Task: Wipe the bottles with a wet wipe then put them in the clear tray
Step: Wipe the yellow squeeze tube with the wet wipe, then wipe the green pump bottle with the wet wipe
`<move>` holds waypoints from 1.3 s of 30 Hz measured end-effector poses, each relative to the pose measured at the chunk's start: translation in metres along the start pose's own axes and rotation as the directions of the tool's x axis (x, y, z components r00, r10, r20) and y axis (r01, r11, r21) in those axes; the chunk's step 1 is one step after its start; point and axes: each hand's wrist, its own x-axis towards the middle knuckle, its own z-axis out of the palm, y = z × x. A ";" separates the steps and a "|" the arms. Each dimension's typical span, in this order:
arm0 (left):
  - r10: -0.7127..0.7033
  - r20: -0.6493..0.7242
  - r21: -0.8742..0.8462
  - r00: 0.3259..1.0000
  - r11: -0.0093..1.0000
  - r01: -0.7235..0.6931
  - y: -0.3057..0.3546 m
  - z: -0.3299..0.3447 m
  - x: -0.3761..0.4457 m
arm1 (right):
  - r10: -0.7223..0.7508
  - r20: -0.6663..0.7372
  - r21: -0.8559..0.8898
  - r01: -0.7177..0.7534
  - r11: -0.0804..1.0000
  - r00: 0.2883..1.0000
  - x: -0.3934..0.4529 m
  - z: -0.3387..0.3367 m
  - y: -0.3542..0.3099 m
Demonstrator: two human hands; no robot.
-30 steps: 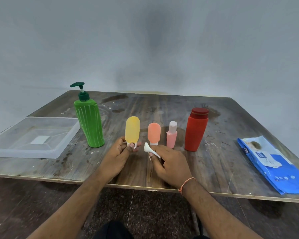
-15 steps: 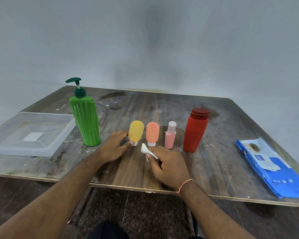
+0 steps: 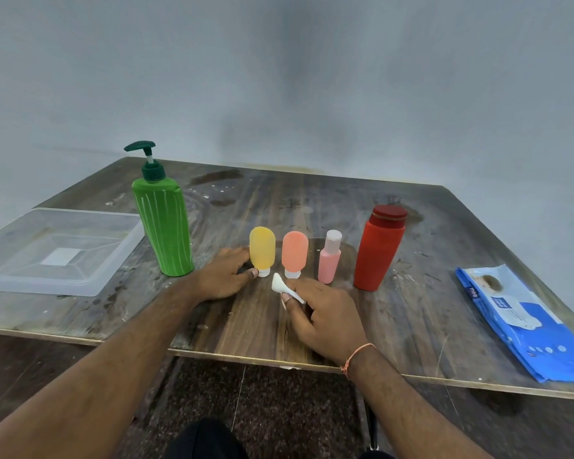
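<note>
- The clear tray sits at the table's far left, open and holding no bottles; its near corner lies close to the table edge.
- The green pump bottle stands just right of the tray, tall and probably the heaviest; best gripped round the body, not the pump.
- The left hand has fingers and thumb curled round the base of the yellow bottle, which stands cap-down. It looks soft, light and squeezable, so a gentle low hold suits.
- The orange bottle, pink bottle and red bottle stand in a close row, easily toppled.
- The right hand pinches a crumpled wet wipe, resting on open wood near the front edge.
- The wipes pack lies far right, overhanging slightly.
</note>
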 end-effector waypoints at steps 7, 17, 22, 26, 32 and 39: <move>-0.056 0.035 0.048 0.998 0.997 0.054 0.000 0.003 0.000 | 0.008 0.025 -0.015 -0.007 1.000 1.000 -0.001 0.000 0.000; -0.152 -0.379 -0.250 0.913 0.966 0.057 0.018 0.012 -0.036 | 0.027 0.012 -0.024 -0.027 0.999 1.000 0.001 -0.003 -0.004; -0.107 -0.650 -0.235 0.753 0.970 -0.065 0.045 0.001 -0.080 | 0.021 0.005 -0.026 -0.021 0.999 1.000 0.000 -0.003 -0.004; -0.196 -0.850 -0.268 0.490 0.960 -0.081 0.045 -0.011 -0.092 | 0.013 0.013 -0.031 -0.013 0.999 1.000 0.000 -0.004 -0.005; -0.697 -0.638 -0.769 0.327 0.600 -0.221 0.019 -0.024 -0.079 | 0.021 0.012 -0.025 -0.020 0.999 1.000 -0.001 -0.002 -0.005; -0.738 -0.299 -0.951 0.605 0.286 -0.120 -0.027 -0.042 -0.067 | 0.023 0.018 -0.020 -0.022 1.000 1.000 0.000 -0.002 -0.004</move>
